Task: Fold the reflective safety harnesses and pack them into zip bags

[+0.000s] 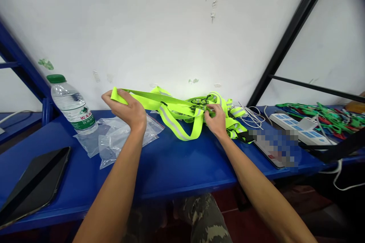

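A neon yellow reflective strap harness [182, 115] with grey reflective stripes lies bunched on the blue table [176, 167]. My left hand [127, 110] is raised above the table and pinches one end of a yellow strap, pulling it out taut to the left. My right hand [216, 119] is closed on the bunched part of the harness near its black buckles, pressing it down on the table.
Clear plastic zip bags [114, 138] lie under my left hand. A water bottle [71, 104] stands at the left, a dark tablet [34, 184] at the front left. A white power strip [299, 129], white cables [252, 117] and green clips [322, 114] sit at the right.
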Available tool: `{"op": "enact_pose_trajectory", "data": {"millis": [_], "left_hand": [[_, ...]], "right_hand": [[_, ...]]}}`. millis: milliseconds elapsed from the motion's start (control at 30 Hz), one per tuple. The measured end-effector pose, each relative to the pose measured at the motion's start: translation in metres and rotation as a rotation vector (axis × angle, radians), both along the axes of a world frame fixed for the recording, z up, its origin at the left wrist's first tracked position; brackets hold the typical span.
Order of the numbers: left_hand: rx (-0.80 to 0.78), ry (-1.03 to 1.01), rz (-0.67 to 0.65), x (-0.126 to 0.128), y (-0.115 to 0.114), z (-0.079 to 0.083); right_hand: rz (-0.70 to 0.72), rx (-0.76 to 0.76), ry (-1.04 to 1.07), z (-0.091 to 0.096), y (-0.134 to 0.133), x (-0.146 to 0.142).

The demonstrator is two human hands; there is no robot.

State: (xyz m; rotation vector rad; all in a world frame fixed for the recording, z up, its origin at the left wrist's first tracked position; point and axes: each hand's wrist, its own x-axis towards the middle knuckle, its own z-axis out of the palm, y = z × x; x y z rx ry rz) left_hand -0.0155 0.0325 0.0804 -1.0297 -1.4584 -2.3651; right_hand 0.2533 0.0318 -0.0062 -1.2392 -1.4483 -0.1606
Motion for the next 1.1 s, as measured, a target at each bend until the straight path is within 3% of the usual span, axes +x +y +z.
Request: {"op": "enact_pose_trajectory", "data": {"millis": [100, 233, 333, 500, 600, 667, 833, 967, 1100], "left_hand": [[0.024, -0.044, -0.003, -0.004, 0.002, 0.000], [-0.146, 0.057, -0.197, 0.014, 0.001, -0.025], [-0.370, 0.443, -0.399, 0.041, -0.009, -0.050], [-0.411, 1.092, -0.293, 0.071, -0.027, -0.068], [-0.473, 1.315, -0.511, 0.074, -0.027, -0.072], [-0.593, 1.335, -0.599, 0.074, -0.022, -0.078], [-0.816, 1.243, -0.536, 0.073, -0.014, -0.088], [-0.739, 1.002, -0.544, 0.065, -0.011, -0.081], [-0.534, 0.690, -0.486, 0.052, -0.007, -0.065]], "right_hand": [[-0.068, -0.077, -0.134, -0.003, 0.003, 0.010], [-0.069, -0.162, -0.297, -0.008, 0.002, 0.007], [-0.007, -0.172, -0.456, -0.008, -0.006, -0.004], [-0.067, -0.203, -0.534, -0.002, -0.021, -0.014], [-0.016, -0.203, -0.514, 0.001, -0.023, -0.015], [0.085, -0.180, -0.473, 0.002, -0.023, -0.018], [0.214, -0.095, -0.300, 0.004, -0.027, -0.022], [0.149, -0.080, -0.227, 0.010, -0.032, -0.016], [0.191, -0.208, -0.303, 0.013, -0.034, -0.007]]}}
